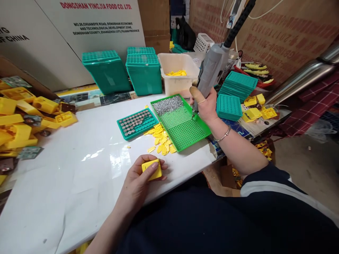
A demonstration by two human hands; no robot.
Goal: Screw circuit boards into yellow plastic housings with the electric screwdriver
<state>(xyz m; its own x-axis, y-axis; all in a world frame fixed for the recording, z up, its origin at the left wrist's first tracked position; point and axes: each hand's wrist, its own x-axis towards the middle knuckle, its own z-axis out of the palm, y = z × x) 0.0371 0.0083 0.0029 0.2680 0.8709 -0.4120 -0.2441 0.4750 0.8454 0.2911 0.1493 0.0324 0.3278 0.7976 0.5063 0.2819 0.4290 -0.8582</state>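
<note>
Near the table's front edge, my left hand (pixel 139 174) is closed around a small yellow plastic case (pixel 153 170), thumb across its face. My right hand (pixel 208 106) grips a grey electric screwdriver (pixel 212 65), whose bit points down over the green perforated tray (pixel 185 135). Whether the bit touches the tray, I cannot tell. Small silver screws (pixel 168 104) are heaped at the tray's far end. Loose yellow plastic pieces (pixel 161 139) lie along its left side. Left of these sits a teal tray (pixel 124 135) holding rows of round metallic button-like cells (pixel 132 123).
Yellow housings (pixel 23 109) pile up at the left. Behind the trays stand teal tray stacks (pixel 106 72) and a white bin (pixel 177 83) with yellow parts. More teal trays (pixel 229 107) and yellow cases (pixel 253 113) are at the right. A metal pipe (pixel 299 79) slants there.
</note>
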